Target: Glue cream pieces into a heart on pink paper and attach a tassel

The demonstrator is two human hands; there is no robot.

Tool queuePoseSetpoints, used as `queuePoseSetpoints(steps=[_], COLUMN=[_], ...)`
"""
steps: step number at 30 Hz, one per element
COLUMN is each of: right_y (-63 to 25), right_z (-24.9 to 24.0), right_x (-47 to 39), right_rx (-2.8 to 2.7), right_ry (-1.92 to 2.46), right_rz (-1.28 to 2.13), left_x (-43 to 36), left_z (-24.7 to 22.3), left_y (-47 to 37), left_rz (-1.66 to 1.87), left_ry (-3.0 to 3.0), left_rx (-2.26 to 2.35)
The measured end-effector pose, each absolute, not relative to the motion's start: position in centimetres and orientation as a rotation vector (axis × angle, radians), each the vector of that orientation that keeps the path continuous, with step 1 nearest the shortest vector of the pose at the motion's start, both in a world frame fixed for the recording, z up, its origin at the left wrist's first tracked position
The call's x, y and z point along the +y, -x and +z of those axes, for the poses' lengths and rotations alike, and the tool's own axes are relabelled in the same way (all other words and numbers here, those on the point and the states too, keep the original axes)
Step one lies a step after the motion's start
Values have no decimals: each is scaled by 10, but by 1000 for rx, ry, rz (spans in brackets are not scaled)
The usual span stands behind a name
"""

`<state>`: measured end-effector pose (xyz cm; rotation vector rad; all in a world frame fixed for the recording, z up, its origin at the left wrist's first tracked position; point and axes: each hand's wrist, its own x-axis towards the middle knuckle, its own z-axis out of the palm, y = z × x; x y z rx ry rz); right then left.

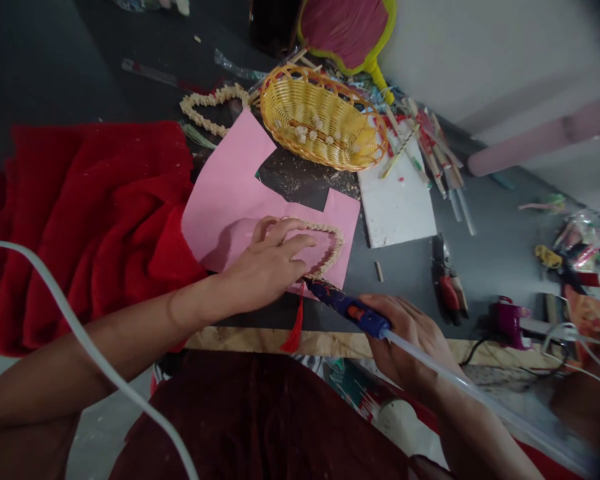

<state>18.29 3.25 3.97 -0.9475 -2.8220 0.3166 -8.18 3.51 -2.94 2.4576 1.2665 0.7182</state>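
Note:
My right hand [405, 333] is wrapped round a blue glue gun [353, 310] with a long clear glue stick [440, 370] sticking out of its back. Its dark nozzle points left, right beside my left fingertips. My left hand [277, 260] lies with fingers spread over a beige beaded loop [337, 240], pressing it on a cut pink sheet [220, 193]. Whether those fingers pinch the loop is partly hidden. A red tassel [295, 327] hangs below the nozzle, over the table's front edge.
A yellow wicker basket [325, 87] holding small pale pieces stands behind the sheet. Red cloth [105, 220] lies at left, another beaded loop [205, 107] behind. Pliers [449, 283], a white card [400, 207] and several sticks [443, 153] lie right. A white cable [80, 320] crosses the foreground.

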Motion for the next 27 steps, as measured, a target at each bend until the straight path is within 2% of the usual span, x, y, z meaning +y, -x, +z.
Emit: queuePoseSetpoints(steps=[27], right_y=[-189], right_z=[40], right_x=[34], right_rx=[-2799], right_ry=[968], right_rz=[348], left_x=[35], left_z=[-30], left_y=[80], left_rz=[721], left_ry=[-2454], left_rx=[1355])
